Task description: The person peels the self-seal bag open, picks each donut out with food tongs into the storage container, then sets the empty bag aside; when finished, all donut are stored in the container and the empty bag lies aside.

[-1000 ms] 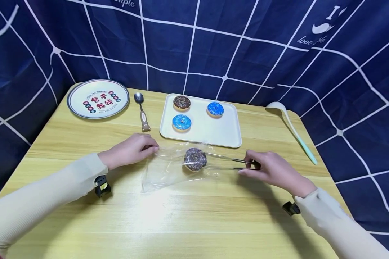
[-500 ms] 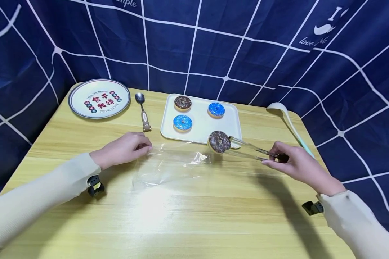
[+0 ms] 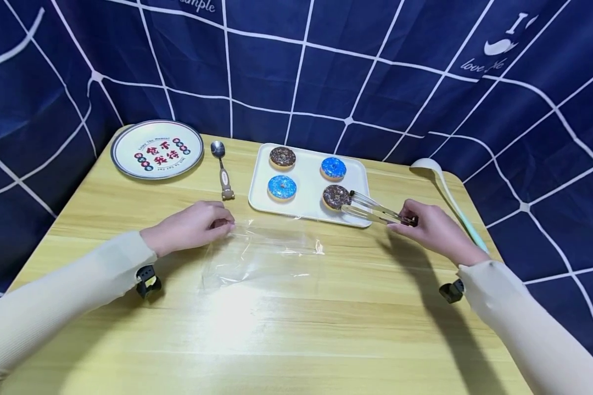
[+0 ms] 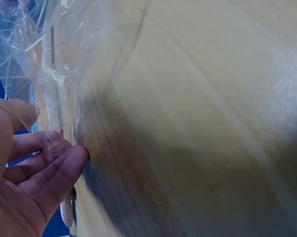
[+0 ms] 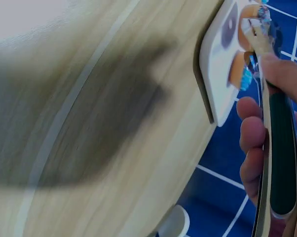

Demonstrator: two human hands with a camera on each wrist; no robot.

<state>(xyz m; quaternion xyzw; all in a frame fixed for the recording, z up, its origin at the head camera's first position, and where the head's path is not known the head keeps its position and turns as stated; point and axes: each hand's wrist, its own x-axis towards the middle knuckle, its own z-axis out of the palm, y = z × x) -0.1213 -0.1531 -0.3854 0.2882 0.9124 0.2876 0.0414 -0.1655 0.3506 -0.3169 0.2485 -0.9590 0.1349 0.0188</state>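
My left hand (image 3: 190, 227) pinches the edge of a clear plastic bag (image 3: 262, 260) lying over the wooden table. In the left wrist view, the bag (image 4: 59, 74) rises wrinkled from between the thumb and fingers. With my right hand (image 3: 430, 229) I grip metal tongs (image 3: 375, 206), whose dark handle (image 5: 283, 153) fills the right side of the right wrist view. The tongs' tips are at the right side of a chocolate doughnut with sprinkles (image 3: 336, 196), at the front right of the white tray (image 3: 306, 207). Two blue doughnuts (image 3: 281, 188) and another chocolate doughnut (image 3: 283, 157) sit on the tray.
A round plate with red lettering (image 3: 158, 149) stands at the back left, with a spoon (image 3: 223, 173) to its right. A white ladle with a mint handle (image 3: 454, 200) lies at the right edge. Blue checked cloth (image 3: 262, 66) hangs behind the table.
The tongs in my right hand have carried the chocolate doughnut from the bag, rightward and back, to the tray's front right. My left hand still pinches the bag, now lying flatter.
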